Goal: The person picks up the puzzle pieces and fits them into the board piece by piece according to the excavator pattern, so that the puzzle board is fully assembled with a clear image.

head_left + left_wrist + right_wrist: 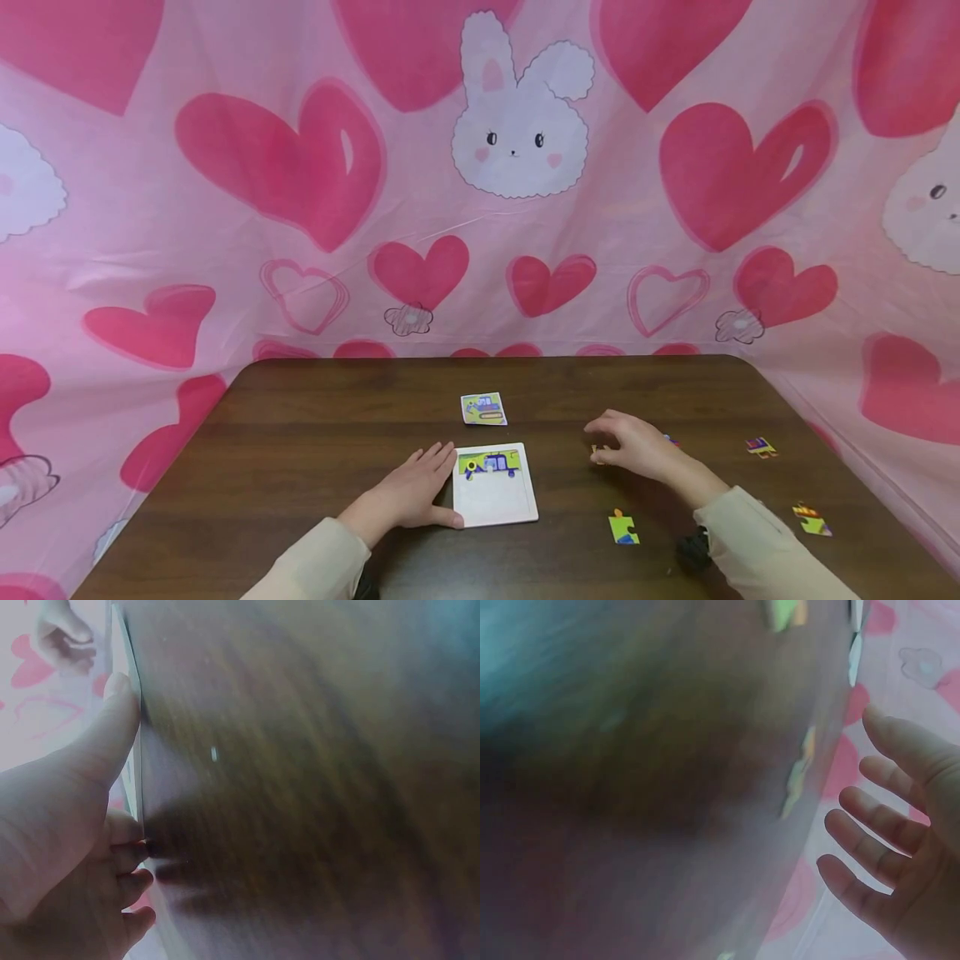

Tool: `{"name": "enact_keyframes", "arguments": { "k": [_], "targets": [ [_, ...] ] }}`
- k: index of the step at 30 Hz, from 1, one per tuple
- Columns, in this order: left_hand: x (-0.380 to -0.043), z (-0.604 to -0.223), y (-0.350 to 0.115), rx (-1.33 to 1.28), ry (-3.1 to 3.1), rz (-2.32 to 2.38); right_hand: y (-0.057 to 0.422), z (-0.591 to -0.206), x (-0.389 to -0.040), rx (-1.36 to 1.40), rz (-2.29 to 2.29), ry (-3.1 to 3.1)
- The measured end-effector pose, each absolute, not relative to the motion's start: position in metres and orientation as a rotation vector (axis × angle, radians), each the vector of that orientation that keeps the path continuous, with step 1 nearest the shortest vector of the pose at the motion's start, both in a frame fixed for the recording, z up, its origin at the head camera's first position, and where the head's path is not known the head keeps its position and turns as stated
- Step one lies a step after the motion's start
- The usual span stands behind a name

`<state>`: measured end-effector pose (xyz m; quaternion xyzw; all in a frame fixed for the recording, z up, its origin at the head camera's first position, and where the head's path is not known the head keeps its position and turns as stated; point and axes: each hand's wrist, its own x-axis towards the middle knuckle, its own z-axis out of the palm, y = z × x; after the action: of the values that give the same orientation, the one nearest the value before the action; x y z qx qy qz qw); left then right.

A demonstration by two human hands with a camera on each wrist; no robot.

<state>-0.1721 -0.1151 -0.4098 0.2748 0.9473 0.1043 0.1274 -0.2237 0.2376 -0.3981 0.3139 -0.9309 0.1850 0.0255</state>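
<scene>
A white puzzle tray [495, 502] lies on the table with joined pieces [489, 465] along its top, showing part of a blue vehicle on green. Flat beside the tray, my left hand [412, 487] has its fingers at the left edge and its thumb at the lower left corner. My right hand [633, 447] hovers over a puzzle piece [598, 451] that it partly hides. In the right wrist view its fingers [870, 844] are spread and loosely bent, holding nothing, with a puzzle piece [798, 776] on the table near them.
A picture card [483, 408] of a blue digger lies behind the tray. Loose puzzle pieces lie to the right: a green one [623, 528] in front, others at the far right [762, 447] and near right [812, 520]. A pink heart-print cloth [480, 225] hangs behind the table.
</scene>
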Motion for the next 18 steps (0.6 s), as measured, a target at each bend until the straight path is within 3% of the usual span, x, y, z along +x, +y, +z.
{"name": "enact_keyframes", "arguments": {
  "k": [18],
  "targets": [
    [-0.172,-0.412,-0.116,0.810,2.760,0.301,0.264,-0.411,-0.225,0.882,0.473,-3.000]
  ]
}}
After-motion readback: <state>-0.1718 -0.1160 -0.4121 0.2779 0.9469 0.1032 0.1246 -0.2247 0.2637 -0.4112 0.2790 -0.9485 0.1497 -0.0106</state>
